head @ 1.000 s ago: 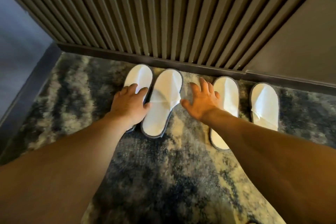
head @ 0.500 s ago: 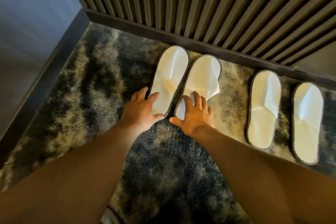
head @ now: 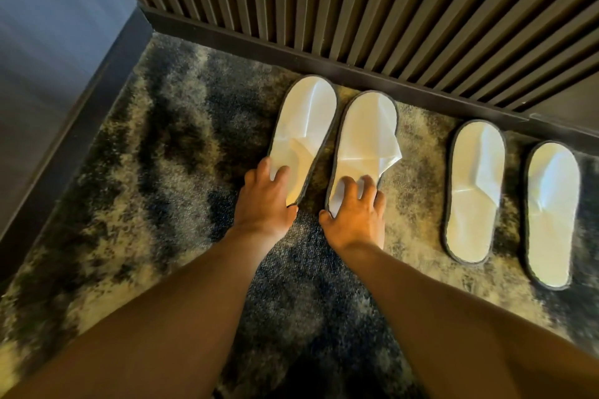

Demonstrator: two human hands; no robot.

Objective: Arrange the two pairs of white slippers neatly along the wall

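Two pairs of white slippers with grey rims lie on the carpet, toes toward the slatted wall [head: 372,3]. The left pair is the far-left slipper [head: 306,126] and its mate [head: 364,139]. My left hand [head: 264,201] rests on the heel of the far-left slipper, fingers spread over it. My right hand [head: 355,214] presses the heel of its mate, thumb at the rim. The right pair, one slipper [head: 475,188] and the other [head: 552,210], lies apart from my hands, side by side.
A dark baseboard [head: 324,63] runs under the slatted wall. A grey side wall [head: 55,42] with its own dark skirting closes the corner at the left. Mottled blue and cream carpet [head: 168,172] covers the floor.
My right hand left the right pair and came onto the heel of the second slipper. The left pair's heels now lie a little apart. The view shifted left.
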